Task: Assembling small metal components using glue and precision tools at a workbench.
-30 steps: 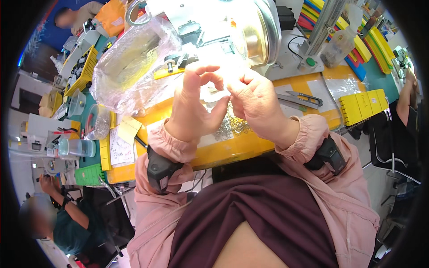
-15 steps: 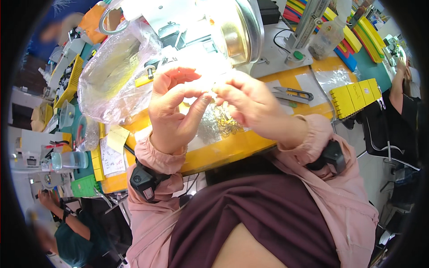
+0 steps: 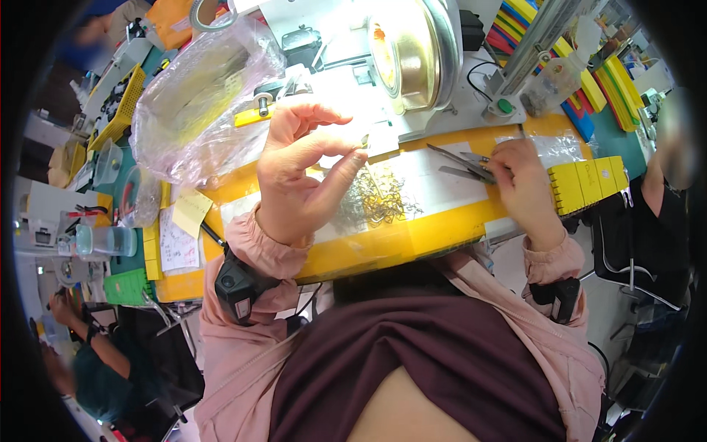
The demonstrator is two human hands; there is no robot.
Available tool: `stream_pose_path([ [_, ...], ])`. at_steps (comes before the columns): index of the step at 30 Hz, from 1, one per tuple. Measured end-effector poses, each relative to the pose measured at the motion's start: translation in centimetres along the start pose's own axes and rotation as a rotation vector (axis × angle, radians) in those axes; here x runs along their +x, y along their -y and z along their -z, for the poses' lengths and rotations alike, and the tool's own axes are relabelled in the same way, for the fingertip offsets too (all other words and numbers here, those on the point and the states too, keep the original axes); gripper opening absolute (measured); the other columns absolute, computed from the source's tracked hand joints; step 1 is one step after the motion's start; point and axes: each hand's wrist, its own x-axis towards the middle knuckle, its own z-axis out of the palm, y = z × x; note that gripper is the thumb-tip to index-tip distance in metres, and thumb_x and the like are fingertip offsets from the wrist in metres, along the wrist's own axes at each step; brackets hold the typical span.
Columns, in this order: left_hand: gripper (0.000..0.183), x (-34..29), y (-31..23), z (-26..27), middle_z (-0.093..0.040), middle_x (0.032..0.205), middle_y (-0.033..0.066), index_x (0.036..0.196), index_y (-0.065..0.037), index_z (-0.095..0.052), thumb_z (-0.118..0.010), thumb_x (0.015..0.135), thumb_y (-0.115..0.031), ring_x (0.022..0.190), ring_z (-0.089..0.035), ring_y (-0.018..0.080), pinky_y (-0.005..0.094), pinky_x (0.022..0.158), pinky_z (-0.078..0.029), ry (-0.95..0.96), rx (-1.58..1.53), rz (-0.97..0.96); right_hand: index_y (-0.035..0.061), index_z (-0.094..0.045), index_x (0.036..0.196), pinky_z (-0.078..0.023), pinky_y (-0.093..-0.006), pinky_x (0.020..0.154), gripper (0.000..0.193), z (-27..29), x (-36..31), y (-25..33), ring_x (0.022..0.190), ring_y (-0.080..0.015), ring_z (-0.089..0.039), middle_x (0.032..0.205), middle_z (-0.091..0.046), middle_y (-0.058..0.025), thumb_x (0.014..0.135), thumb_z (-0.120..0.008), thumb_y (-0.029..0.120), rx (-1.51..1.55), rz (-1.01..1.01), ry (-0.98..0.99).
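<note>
My left hand (image 3: 305, 166) is raised over the yellow work table, thumb and forefinger pinched on a tiny piece (image 3: 364, 141) too small to name. Below and to the right of those fingertips lies a tangled heap of small wire-like metal pieces (image 3: 383, 197). At the right, my right hand (image 3: 521, 180) has its fingers closed around the handle end of metal thread snips (image 3: 460, 163). The blades point left, apart from each other, over a white sheet.
A brightly lit machine with a big metal-rimmed wheel (image 3: 412, 59) stands beyond my hands. Clear plastic wrap (image 3: 199, 103) bulges at the left, near a yellow sticky note (image 3: 191, 211). Yellow bins (image 3: 585, 184) hang at the right edge. Co-workers sit on both sides.
My right hand has left my left fingertips and moved right, onto the snips, which have shifted slightly. The left hand stays raised and pinched.
</note>
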Motion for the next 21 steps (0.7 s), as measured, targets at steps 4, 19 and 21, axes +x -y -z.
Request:
stream_pose_path([
  [4,0.013,-0.1,0.3,-0.1,-0.048,0.093,0.0106,0.074,-0.002,-0.062,-0.067,0.064,0.005,0.086,-0.053,0.02,0.0289,0.075,-0.043,0.01,-0.013,0.006,0.0003,-0.056,0.071,-0.04,-0.0366,0.068,0.011,0.7,0.2,-0.3,0.08,-0.0294,-0.049,0.078,-0.054,-0.0109,0.066,-0.063,0.007,-0.045,-0.014,-0.053],
  [19,0.011,-0.7,0.5,-0.3,-0.051,0.092,0.0119,0.072,-0.001,-0.058,-0.064,0.065,0.004,0.088,-0.051,0.0205,0.0284,0.076,-0.04,-0.055,-0.059,0.084,0.0013,-0.058,0.078,-0.041,-0.0368,0.07,0.009,0.6,0.5,-2.0,0.081,-0.0292,-0.05,0.079,-0.055,-0.0096,0.07,-0.058,0.004,-0.352,0.007,-0.068],
  [21,0.011,-0.8,0.7,-0.5,-0.051,0.092,0.0119,0.072,-0.002,-0.058,-0.064,0.065,0.004,0.086,-0.051,0.0201,0.0281,0.074,-0.041,-0.063,-0.089,0.07,0.0007,-0.058,0.078,-0.041,-0.0369,0.071,0.009,0.6,0.0,-0.8,0.082,-0.0295,-0.05,0.08,-0.055,-0.0099,0.07,-0.058,0.004,-0.218,-0.01,0.014],
])
